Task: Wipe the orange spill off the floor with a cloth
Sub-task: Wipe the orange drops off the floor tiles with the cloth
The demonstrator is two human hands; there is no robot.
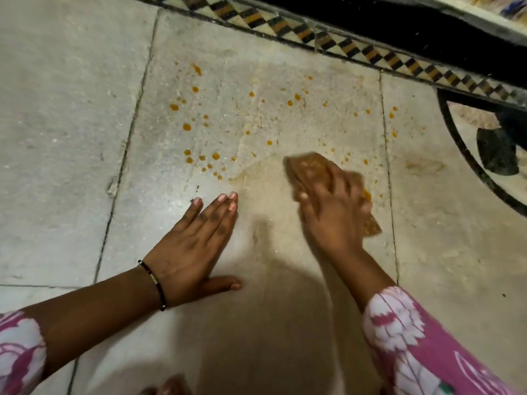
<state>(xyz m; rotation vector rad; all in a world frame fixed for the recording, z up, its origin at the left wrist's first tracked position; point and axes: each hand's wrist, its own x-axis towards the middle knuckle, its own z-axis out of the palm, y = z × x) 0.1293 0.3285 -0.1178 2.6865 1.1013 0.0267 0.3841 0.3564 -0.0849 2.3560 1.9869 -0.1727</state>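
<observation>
Orange spill drops are scattered over a pale stone floor tile, from its left side across to the right seam. My right hand presses a brown, orange-stained cloth onto the floor at the lower right of the spill; hand and cloth are motion-blurred. A smeared wet patch lies just left of the cloth. My left hand rests flat on the floor with fingers spread, just below the nearest drops, holding nothing.
A checkered black, yellow and white tile border runs diagonally along the top, with a dark strip behind it. A black curved inlay sits at the right. Tile seams run on both sides of the spill.
</observation>
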